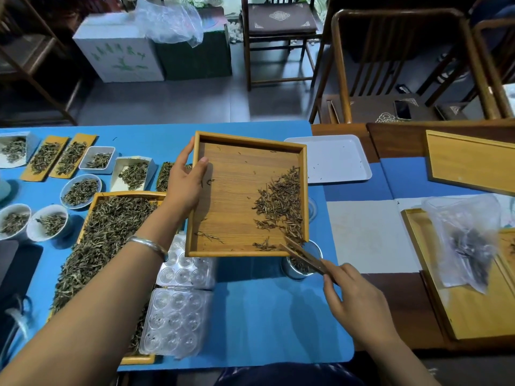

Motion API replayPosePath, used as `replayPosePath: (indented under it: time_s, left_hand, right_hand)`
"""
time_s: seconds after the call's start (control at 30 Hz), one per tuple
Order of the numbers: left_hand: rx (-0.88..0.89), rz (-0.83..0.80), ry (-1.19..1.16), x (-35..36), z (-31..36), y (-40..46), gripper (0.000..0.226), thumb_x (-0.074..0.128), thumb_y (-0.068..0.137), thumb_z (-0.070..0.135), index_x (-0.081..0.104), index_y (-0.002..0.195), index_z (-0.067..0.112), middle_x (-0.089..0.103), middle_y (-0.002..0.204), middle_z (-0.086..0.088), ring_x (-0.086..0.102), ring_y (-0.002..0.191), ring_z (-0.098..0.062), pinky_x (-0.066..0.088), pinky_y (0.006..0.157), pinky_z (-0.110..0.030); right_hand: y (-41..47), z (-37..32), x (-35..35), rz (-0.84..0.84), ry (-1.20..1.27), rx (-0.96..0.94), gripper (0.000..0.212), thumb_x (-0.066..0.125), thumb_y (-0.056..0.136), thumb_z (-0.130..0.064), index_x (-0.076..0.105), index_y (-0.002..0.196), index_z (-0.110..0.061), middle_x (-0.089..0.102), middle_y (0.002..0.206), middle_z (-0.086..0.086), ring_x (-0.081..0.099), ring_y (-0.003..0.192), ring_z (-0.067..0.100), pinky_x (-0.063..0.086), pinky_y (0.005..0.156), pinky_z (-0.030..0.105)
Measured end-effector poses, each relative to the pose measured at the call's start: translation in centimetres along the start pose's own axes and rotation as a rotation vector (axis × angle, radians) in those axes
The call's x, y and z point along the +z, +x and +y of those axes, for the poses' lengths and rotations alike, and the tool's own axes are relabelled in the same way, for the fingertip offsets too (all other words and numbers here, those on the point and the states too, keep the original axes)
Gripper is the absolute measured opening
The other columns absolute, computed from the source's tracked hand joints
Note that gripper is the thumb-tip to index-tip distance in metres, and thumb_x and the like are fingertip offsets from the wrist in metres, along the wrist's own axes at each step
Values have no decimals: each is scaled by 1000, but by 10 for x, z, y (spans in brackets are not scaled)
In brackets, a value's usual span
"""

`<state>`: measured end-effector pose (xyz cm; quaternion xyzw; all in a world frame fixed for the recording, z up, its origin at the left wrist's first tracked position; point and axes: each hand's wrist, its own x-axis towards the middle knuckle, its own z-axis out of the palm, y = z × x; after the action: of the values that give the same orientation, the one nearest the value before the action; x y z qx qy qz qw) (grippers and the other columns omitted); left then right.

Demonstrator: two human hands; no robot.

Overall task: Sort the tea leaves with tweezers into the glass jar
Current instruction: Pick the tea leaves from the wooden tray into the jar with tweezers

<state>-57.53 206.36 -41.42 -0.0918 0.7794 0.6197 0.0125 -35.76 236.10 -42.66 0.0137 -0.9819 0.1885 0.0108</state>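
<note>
Left hand [186, 179] grips the far-left edge of the wooden tray [242, 247], thumb curled over the rim, holding it raised above the blue table [264, 316]. Tea leaves [281, 203] lie heaped along the tray's right side. Right hand [359, 299] pinches the tweezers [302, 253], whose long axis runs up-left from the fingers [328, 285] to the tray's near-right corner. The glass jar [299, 267] stands directly under that corner, nearer the right hand. Tips look nearly together, though blur leaves this uncertain
</note>
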Motion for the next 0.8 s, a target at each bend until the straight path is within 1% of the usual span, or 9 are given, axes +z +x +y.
replayPosePath:
  time_s: [0.13, 0.23, 0.27, 0.33, 0.4, 0.5, 0.7, 0.8]
  left_hand:
    - [10, -7, -5, 0, 1, 1, 51, 53, 101, 33, 37, 149, 39, 64, 118, 5, 69, 91, -3, 56, 69, -18]
    - [9, -13, -19, 0, 2, 1, 51, 54, 101, 33, 37, 148, 40, 62, 129, -2, 69, 97, -9, 58, 74, -23]
    - [8, -14, -22, 1, 2, 1, 50, 54, 101, 33, 37, 148, 40, 62, 128, -2, 70, 95, -8, 59, 72, -22]
    - [6, -17, -24, 1, 3, 0, 51, 54, 101, 32, 37, 149, 39, 65, 120, 2, 72, 88, -6, 59, 67, -20]
    - [3, -14, -23, 1, 4, 0, 52, 54, 101, 32, 37, 149, 38, 67, 112, 6, 72, 83, -2, 58, 65, -19]
    - [-2, -8, -30, 2, 5, -1, 51, 54, 101, 31, 37, 149, 37, 67, 108, 8, 72, 80, -1, 57, 62, -17]
    - [-7, -10, -37, 2, 5, -1, 51, 54, 101, 29, 37, 149, 36, 68, 106, 8, 72, 80, -2, 57, 62, -17]
    - [-8, -7, -19, 2, 4, 0, 52, 54, 101, 31, 36, 150, 36, 67, 111, 4, 72, 81, -3, 57, 64, -17]
  right_hand:
    - [0, 0, -6, 30, 0, 1, 27, 69, 82, -20, 66, 109, -21, 58, 74, -6, 57, 52, 14, 43, 37, 29]
    - [10, -12, -7, 57, 32, -110, 23, 68, 83, -20, 62, 106, -19, 61, 80, -5, 61, 60, 14, 46, 42, 27]
    - [15, -19, -7, 69, 32, -160, 24, 69, 83, -18, 62, 106, -17, 63, 82, -4, 63, 64, 15, 47, 44, 28]
    - [25, -32, -5, 108, -14, -245, 26, 72, 81, -15, 65, 106, -14, 67, 86, -1, 65, 69, 18, 48, 47, 27]
    - [36, -43, -4, 142, -54, -296, 27, 74, 79, -14, 69, 106, -13, 69, 86, 0, 65, 68, 20, 49, 49, 27]
    - [48, -51, -2, 152, -70, -345, 28, 75, 78, -11, 70, 106, -10, 70, 84, 3, 65, 67, 23, 53, 49, 30]
    - [54, -45, -5, 82, -65, -414, 29, 74, 80, -11, 70, 109, -10, 72, 91, 3, 66, 71, 24, 55, 53, 31]
    - [50, -26, -11, 50, -84, -390, 32, 77, 77, -8, 71, 108, -10, 71, 87, 4, 64, 66, 25, 52, 50, 32]
